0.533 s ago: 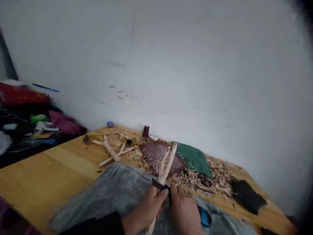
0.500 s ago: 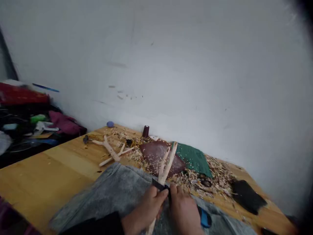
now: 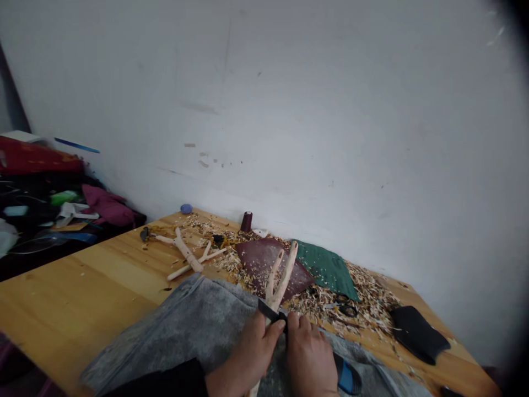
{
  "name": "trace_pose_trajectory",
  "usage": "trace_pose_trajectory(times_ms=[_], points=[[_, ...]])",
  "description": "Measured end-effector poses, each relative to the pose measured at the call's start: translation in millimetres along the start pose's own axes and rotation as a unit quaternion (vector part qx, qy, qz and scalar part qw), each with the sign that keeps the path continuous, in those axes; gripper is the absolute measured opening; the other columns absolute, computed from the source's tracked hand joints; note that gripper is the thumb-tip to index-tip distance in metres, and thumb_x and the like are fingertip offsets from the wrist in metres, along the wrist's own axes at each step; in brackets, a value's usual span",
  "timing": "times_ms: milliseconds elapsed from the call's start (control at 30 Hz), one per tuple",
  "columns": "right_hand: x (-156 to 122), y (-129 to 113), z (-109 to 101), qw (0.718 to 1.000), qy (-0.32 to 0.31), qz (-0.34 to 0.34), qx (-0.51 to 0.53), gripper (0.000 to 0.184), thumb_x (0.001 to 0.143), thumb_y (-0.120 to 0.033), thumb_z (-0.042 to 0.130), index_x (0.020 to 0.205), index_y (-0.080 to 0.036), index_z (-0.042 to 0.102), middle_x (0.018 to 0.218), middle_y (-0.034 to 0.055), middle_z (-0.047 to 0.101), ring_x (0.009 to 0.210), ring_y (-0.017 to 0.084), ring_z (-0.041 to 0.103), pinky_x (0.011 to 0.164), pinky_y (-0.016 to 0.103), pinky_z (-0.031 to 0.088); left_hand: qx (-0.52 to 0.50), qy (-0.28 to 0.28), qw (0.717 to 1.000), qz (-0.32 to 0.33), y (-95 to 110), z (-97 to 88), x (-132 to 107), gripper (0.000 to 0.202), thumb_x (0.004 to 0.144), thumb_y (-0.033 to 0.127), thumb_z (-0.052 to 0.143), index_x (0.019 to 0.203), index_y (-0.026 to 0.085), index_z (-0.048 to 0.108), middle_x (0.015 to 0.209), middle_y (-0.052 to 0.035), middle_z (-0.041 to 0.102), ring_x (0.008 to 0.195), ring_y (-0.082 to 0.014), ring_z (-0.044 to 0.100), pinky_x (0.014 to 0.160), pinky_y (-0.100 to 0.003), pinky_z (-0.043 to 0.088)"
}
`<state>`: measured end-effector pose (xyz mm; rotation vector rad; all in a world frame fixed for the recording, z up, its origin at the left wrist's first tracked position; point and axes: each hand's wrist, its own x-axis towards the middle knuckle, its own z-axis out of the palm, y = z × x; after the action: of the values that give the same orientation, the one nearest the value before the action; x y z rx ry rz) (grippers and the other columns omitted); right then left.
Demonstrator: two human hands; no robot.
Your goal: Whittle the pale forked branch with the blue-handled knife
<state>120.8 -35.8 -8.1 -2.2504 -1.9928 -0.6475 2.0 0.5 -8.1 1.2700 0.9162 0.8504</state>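
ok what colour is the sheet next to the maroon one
The sheet is dark green; head view.

The left hand (image 3: 252, 347) and right hand (image 3: 309, 358) hide one end of the black tool (image 3: 270, 312); the pale forked stick (image 3: 275, 292) runs off the bottom edge.

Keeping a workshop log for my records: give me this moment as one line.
left hand: forked wooden branch | right hand: black-handled knife | beneath: grey cloth

And we were up on the head camera, looking forward and down, close over the left hand (image 3: 252, 350) and right hand (image 3: 309, 358), across the wooden table (image 3: 74, 298) to the white wall (image 3: 289, 110).
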Motion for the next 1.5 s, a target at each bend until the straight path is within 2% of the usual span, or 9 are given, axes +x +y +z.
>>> trace_pose_trajectory(times_ms=[100,200,333,533,667,933,1200,1367,1500], points=[[2,5,4,0.999,0.028,-0.020,0.028,0.018,0.082,-0.003,0.052,0.088,-0.021,0.055,0.077,0.0033,0.063,0.069,0.019,0.064,0.060,0.027,0.042,0.041,0.015,0.999,0.009,-2,-0.2,2,0.036,0.079,0.052,0.057,0.096,0.020,0.054,0.040,0.0105,0.040,0.034,-0.0107,0.037,0.038,-0.022,0.027],[2,10,8,0.994,0.068,-0.051,0.071,0.018,0.079,-0.005,0.057,0.084,-0.022,0.053,0.074,0.0003,0.063,0.067,0.016,0.062,0.059,0.024,0.039,0.018,-0.026,0.999,0.013,-2,-3.5,3,0.040,0.079,0.055,0.055,0.094,0.019,0.049,0.040,0.0114,0.039,0.032,-0.0079,0.033,0.035,-0.020,0.026],[1,12,9,0.985,0.101,-0.079,0.119,0.020,0.077,-0.005,0.059,0.080,-0.023,0.051,0.071,-0.0020,0.061,0.063,0.016,0.060,0.058,0.025,0.035,-0.023,-0.071,0.997,0.010,1,-9.3,2,0.041,0.077,0.047,0.060,0.102,0.018,0.047,0.041,0.0122,0.041,0.033,-0.0067,0.034,0.035,-0.017,0.028],[-1,11,11,0.979,0.115,-0.077,0.149,0.023,0.076,-0.003,0.059,0.082,-0.024,0.052,0.072,-0.0025,0.060,0.065,0.017,0.059,0.060,0.026,0.034,-0.039,-0.121,0.992,0.023,-5,-11.6,4,0.050,0.075,0.043,0.062,0.112,0.015,0.045,0.036,0.0142,0.039,0.029,-0.0065,0.031,0.032,-0.017,0.027],[-1,12,10,0.979,0.115,-0.081,0.148,0.023,0.077,-0.003,0.056,0.082,-0.024,0.052,0.072,-0.0028,0.059,0.065,0.017,0.060,0.059,0.027,0.034,-0.028,-0.122,0.992,0.023,-8,-11.6,5,0.049,0.075,0.047,0.062,0.110,0.016,0.046,0.036,0.0149,0.038,0.027,-0.0061,0.030,0.030,-0.016,0.027],[0,11,14,0.984,0.101,-0.068,0.129,0.021,0.078,-0.005,0.059,0.089,-0.023,0.055,0.074,-0.0010,0.061,0.068,0.020,0.061,0.063,0.029,0.037,0.015,-0.111,0.993,-0.025,-1,-8.1,4,0.037,0.079,0.043,0.056,0.104,0.018,0.044,0.033,0.0147,0.038,0.026,-0.0082,0.031,0.030,-0.018,0.028],[0,8,7,0.989,0.032,-0.035,0.138,0.023,0.079,-0.002,0.056,0.087,-0.023,0.057,0.078,-0.0011,0.064,0.071,0.017,0.064,0.061,0.025,0.037,0.018,-0.129,0.991,-0.020,16,-11.3,-2,0.037,0.075,0.033,0.058,0.106,0.017,0.047,0.035,0.0139,0.040,0.029,-0.0074,0.033,0.033,-0.018,0.028],[0,6,2,0.987,-0.019,-0.017,0.159,0.024,0.081,0.000,0.052,0.089,-0.022,0.057,0.080,-0.0010,0.067,0.070,0.015,0.066,0.058,0.023,0.036,0.028,-0.144,0.989,-0.018,9,-15.3,2,0.037,0.076,0.040,0.058,0.103,0.017,0.050,0.035,0.0132,0.040,0.029,-0.0078,0.033,0.032,-0.019,0.028],[1,6,0,0.985,-0.038,-0.011,0.167,0.025,0.081,0.000,0.050,0.089,-0.023,0.057,0.079,-0.0011,0.067,0.069,0.016,0.067,0.056,0.024,0.035,0.064,-0.153,0.986,-0.014,3,-18.3,7,0.029,0.078,0.039,0.056,0.096,0.016,0.054,0.036,0.0116,0.042,0.029,-0.0075,0.035,0.032,-0.019,0.027]])
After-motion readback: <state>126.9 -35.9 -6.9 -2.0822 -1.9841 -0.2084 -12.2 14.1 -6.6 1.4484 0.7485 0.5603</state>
